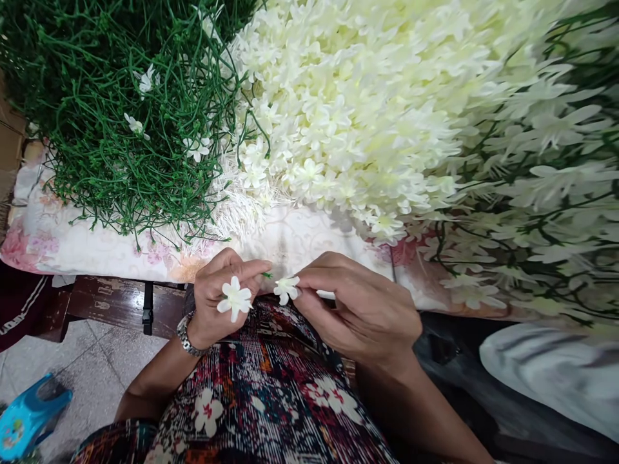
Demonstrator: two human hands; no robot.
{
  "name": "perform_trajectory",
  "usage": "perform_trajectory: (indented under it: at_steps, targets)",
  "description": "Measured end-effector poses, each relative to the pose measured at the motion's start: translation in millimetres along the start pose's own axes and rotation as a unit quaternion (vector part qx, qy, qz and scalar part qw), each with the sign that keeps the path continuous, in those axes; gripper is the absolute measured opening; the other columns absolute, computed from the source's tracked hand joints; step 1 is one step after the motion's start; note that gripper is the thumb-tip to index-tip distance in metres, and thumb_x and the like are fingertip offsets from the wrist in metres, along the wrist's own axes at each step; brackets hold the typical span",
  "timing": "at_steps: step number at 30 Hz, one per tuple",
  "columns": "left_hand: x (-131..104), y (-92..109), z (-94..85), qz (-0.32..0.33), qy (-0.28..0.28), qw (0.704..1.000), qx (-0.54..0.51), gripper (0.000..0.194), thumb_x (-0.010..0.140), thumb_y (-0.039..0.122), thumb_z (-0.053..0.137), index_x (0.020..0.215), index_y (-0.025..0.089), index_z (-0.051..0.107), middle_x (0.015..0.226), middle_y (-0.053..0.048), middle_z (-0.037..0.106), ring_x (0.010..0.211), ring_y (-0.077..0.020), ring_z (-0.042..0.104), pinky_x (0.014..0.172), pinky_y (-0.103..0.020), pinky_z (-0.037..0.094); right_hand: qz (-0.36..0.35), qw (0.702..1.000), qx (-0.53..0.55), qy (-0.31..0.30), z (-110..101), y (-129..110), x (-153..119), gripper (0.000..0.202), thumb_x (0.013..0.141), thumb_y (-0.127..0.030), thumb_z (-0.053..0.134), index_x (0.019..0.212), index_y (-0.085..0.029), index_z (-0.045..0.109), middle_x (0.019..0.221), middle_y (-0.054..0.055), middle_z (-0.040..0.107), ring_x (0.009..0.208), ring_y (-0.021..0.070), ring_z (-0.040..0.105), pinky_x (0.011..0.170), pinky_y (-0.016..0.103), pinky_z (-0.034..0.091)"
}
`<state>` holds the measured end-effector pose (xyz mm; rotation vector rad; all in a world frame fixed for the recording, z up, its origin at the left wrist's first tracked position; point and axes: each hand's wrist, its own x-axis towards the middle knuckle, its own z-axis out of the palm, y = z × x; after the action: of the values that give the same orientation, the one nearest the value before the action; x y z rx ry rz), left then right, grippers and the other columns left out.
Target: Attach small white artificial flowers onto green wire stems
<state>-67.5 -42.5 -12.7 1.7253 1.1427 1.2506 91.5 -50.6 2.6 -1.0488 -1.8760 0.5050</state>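
Low over a floral cloth (300, 241), left hand (220, 299) and right hand (360, 309) each pinch a white flower (235, 299).

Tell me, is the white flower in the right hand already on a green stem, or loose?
Cannot tell for sure. The right hand pinches the flower at its fingertips; a green tip shows between both hands, its join hidden.

Two small white fabric flowers (235, 299) (286, 289) sit side by side, pinched above the lap.
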Motion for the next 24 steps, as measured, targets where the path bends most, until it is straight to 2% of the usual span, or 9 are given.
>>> perform_trajectory:
  at_steps: [6,11,19,24]
  targets:
    - [-8,-12,1.4,0.038,0.004,0.998,0.055,0.026,0.070,0.012,0.060,0.093,0.021,0.064,0.062,0.003,0.045,0.051,-0.0041,0.043,0.043,-0.016,0.032,-0.021,0.995,-0.089,-0.034,-3,1,1,0.014,0.067,-0.003,0.056,0.076,-0.014,0.054,0.065,0.001,0.056,0.062,0.0083,0.050,0.057,0.020,0.044]
    - [-9,-17,-0.3,0.064,-0.020,0.994,0.089,0.027,0.070,0.011,0.057,0.095,0.020,0.063,0.061,0.003,0.046,0.051,-0.0055,0.041,0.044,-0.018,0.032,-0.039,0.987,-0.145,-0.062,-2,3,0,0.010,0.069,-0.005,0.055,0.075,-0.013,0.055,0.065,0.003,0.056,0.062,0.0095,0.051,0.057,0.022,0.044]
    - [-2,-14,3.1,0.051,-0.076,0.995,0.041,0.020,0.075,0.009,0.049,0.089,0.015,0.061,0.065,-0.001,0.054,0.057,-0.0084,0.047,0.050,-0.021,0.037,0.002,0.994,-0.106,-0.035,5,9,-4,0.012,0.070,-0.006,0.052,0.076,-0.015,0.053,0.064,0.002,0.055,0.062,0.0096,0.051,0.056,0.022,0.044]
    - [0,-15,8.3,0.037,-0.071,0.997,0.002,0.015,0.076,0.009,0.049,0.084,0.013,0.060,0.063,-0.001,0.052,0.056,-0.0077,0.047,0.050,-0.020,0.037,0.014,0.998,-0.065,-0.009,11,17,-9,0.017,0.068,-0.004,0.052,0.080,-0.017,0.052,0.065,0.000,0.055,0.061,0.0091,0.052,0.054,0.021,0.043]
